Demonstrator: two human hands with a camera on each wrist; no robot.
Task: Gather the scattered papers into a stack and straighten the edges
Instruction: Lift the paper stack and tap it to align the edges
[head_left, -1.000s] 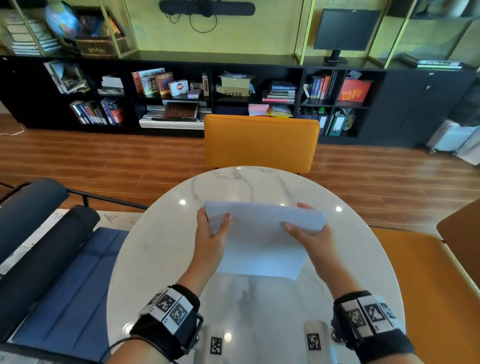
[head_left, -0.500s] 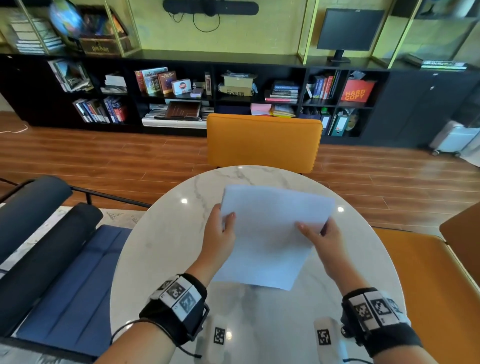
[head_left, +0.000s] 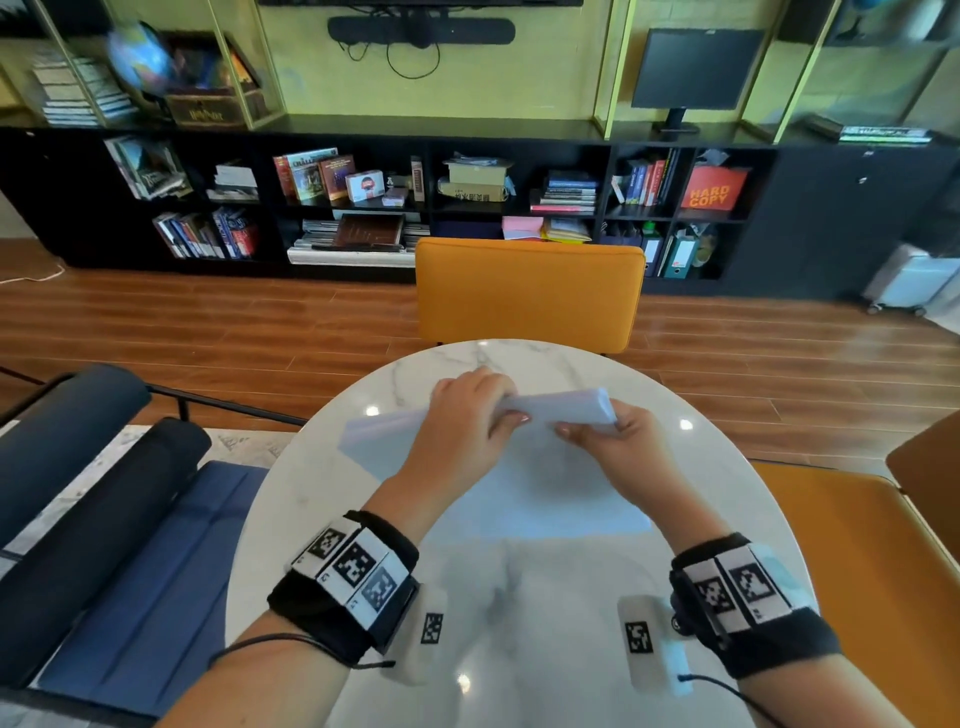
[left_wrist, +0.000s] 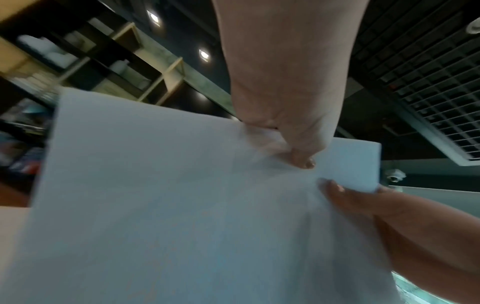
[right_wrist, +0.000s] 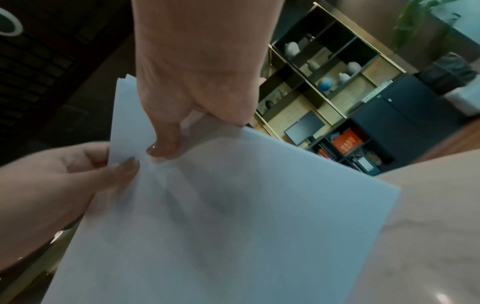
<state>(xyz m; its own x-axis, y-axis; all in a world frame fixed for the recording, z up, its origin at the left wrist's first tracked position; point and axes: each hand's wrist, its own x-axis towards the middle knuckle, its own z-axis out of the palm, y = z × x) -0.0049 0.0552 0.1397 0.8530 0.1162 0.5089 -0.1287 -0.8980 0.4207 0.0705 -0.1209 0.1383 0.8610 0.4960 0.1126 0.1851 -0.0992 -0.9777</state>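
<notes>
Your left hand (head_left: 462, 421) pinches the top edge of the papers (head_left: 519, 488), thumb in front and fingers curled behind; your right hand (head_left: 618, 441) pinches the same edge just beside it, at about 3 o'clock from the left. Both grips are pressed together on the sheets, thumbs nearly meeting. The papers hang down from your hands over the middle of the round marble desk (head_left: 519, 623), with an orange chair (head_left: 530, 291) at 12 o'clock beyond it. The right wrist view shows slightly offset sheet corners (right_wrist: 124, 79) at the top left, which the head view does not resolve. The left wrist view shows both thumbs on the front sheet (left_wrist: 182, 205). The lower edge's contact with the desk is hard to make out, and the fingers behind the papers are hidden.
</notes>
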